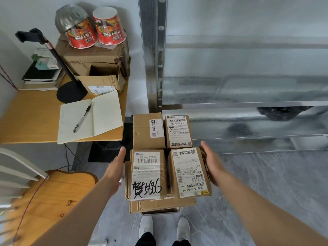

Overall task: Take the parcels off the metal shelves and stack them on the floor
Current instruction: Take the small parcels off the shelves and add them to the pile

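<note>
Several brown cardboard parcels with white labels stand stacked on the floor in front of my feet. The near-left parcel (148,174) bears black handwriting; the near-right parcel (190,173) lies beside it. Two more parcels (148,132) (178,131) sit behind them, and a flatter box (162,205) lies underneath. My left hand (116,167) is flat, fingers straight, against the left side of the handwritten parcel. My right hand (211,162) is flat along the right side of the near-right parcel. The metal shelves (248,103) rise at the right, with a dark bag (282,112) on a lower level.
A wooden desk (35,112) at left carries an open notebook with a pen (88,118), a black lamp stand, cardboard boxes and two noodle cups (95,27). A wooden chair (53,197) stands at lower left. Grey marble floor (266,183) spreads to the right.
</note>
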The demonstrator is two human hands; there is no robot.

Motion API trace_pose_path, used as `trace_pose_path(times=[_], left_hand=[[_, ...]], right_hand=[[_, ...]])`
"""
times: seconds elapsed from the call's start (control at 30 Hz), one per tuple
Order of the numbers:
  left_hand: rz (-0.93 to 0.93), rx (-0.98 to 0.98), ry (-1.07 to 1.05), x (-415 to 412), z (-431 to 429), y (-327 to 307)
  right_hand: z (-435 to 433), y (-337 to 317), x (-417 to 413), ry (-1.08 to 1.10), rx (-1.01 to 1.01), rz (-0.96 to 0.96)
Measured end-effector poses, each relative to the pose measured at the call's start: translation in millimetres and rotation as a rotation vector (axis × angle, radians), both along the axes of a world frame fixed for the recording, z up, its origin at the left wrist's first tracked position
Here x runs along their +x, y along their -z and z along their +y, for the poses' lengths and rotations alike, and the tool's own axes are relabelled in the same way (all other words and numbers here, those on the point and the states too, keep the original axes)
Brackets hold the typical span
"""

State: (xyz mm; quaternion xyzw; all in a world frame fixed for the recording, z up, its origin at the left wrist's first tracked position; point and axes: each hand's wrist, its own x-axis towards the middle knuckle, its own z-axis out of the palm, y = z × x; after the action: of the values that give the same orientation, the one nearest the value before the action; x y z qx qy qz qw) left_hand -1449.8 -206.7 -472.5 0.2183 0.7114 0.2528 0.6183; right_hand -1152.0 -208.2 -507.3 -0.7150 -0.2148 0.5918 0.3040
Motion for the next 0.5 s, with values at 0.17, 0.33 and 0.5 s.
trace_pose_path(times=[0.17,0.33,0.5], left_hand=[[-0.023,-0.017,0.005,1,28,12],[-0.086,-0.006,0.103,2,34,24],[-0.121,0.002,0.112,2,37,29]], right_hand=[[30,2,-2,-0.027,-0.007,0.142],[39,16,4,-0.204,-0.009,0.193],[42,16,5,-0.253,0.019,0.203]])
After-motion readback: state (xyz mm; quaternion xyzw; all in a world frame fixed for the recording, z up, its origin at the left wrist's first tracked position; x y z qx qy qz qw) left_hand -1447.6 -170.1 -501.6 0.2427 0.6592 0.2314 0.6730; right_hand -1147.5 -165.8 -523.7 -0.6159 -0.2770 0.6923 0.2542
